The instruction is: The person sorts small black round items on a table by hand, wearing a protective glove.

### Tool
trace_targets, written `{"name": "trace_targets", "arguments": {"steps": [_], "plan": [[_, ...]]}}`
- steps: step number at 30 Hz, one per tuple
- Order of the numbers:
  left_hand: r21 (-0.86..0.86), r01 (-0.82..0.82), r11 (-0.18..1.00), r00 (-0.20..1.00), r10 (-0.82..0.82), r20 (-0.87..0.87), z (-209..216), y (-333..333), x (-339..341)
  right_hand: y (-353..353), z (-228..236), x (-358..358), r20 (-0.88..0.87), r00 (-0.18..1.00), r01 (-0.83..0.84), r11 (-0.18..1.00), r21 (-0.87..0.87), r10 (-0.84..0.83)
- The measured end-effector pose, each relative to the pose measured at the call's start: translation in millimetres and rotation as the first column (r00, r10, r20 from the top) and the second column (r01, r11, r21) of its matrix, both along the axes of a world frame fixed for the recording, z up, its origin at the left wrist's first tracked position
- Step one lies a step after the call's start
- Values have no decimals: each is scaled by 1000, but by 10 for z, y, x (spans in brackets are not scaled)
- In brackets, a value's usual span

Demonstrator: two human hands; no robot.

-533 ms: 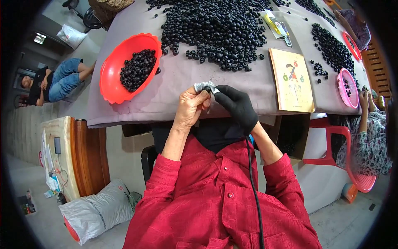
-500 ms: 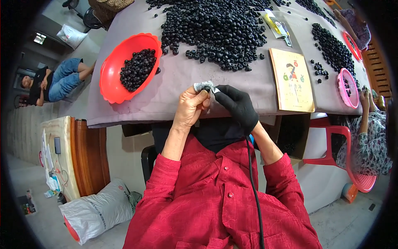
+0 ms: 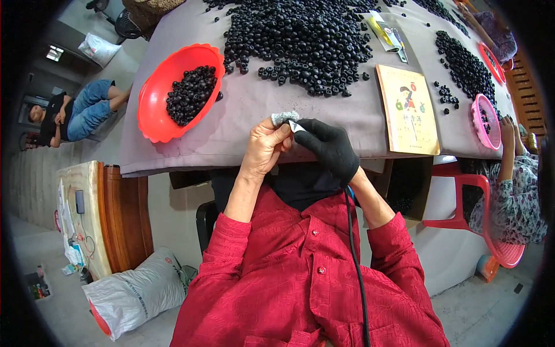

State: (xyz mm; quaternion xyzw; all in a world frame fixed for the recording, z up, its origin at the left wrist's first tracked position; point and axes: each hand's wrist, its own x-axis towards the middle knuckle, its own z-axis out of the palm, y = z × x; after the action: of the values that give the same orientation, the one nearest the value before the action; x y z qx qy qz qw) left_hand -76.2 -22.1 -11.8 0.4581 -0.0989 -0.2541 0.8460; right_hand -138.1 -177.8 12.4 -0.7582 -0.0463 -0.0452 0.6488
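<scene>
Apparently, bare left hand (image 3: 266,147) pinched small black bead (image 3: 287,122) between thumb and wrapped finger (image 3: 282,117), by near edge of table (image 3: 191,151). Black-gloved right hand (image 3: 332,149) narrowly gripped pale pointed tool (image 3: 296,126), exact kind too small to tell, just beside bead. More beads lay in pile (image 3: 300,49) and red bowl (image 3: 145,104). Good handling likely needed steady pinch, light strokes, point angled off bare thumb.
</scene>
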Motion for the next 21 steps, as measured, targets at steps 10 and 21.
{"name": "trace_targets", "arguments": {"steps": [10,21], "plan": [[337,-316,887,933,227,278,425,263,-105,-45,60,-37,-211,967,171,976,132,-140],[484,-664,570,673,175,718,934,642,471,-50,101,-20,-194,975,119,991,54,-106]]}}
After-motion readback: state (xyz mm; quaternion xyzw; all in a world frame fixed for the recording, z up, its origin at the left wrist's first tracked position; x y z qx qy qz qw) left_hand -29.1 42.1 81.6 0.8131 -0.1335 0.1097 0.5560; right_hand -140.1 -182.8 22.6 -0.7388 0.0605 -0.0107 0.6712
